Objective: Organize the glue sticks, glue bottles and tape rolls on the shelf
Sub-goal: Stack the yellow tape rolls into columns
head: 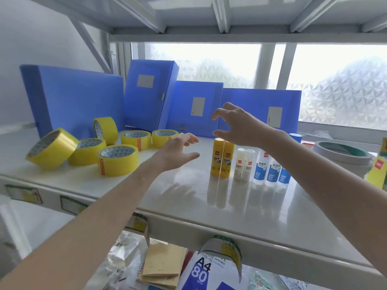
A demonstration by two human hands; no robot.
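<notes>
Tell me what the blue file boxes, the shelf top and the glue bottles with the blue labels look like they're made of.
Blue file boxes: probably thin translucent plastic with a matte finish; window light glows through them.
Shelf top: smooth, glossy, pale; it mirrors the bottles and hands. Likely painted metal or laminate, hard to say which.
Glue bottles: apparently whitish plastic with printed blue labels.

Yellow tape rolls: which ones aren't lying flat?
Two. The leftmost roll tilts, leaning on its neighbour, and the back roll stands on edge before the blue folders. The other four lie flat, holes up.
</notes>
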